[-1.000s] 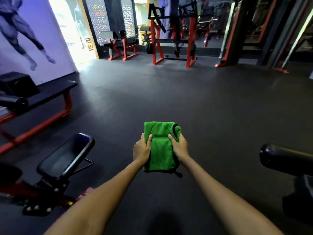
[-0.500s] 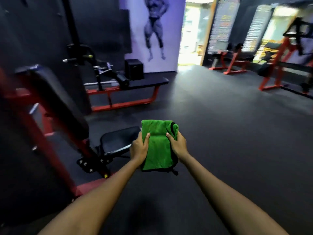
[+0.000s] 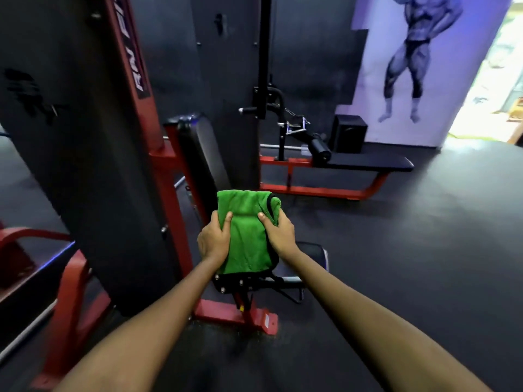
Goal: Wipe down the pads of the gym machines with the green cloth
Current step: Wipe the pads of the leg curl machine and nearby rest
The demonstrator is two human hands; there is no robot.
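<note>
A folded green cloth with a black edge is held up in front of me at arm's length. My left hand grips its left side, thumb on top. My right hand grips its right side the same way. Behind and below the cloth stands a red-framed machine with an upright black back pad and a black seat pad, partly hidden by the cloth and my right wrist. The cloth does not visibly touch either pad.
A tall black weight-stack housing with a red post stands close on the left. A long black bench on a red frame with a roller pad lies at the back right. Dark rubber floor spreads to the right.
My view has swung left from the open gym floor to the seated machine, which now sits straight ahead and closer. Both hands keep the same grip on the cloth.
</note>
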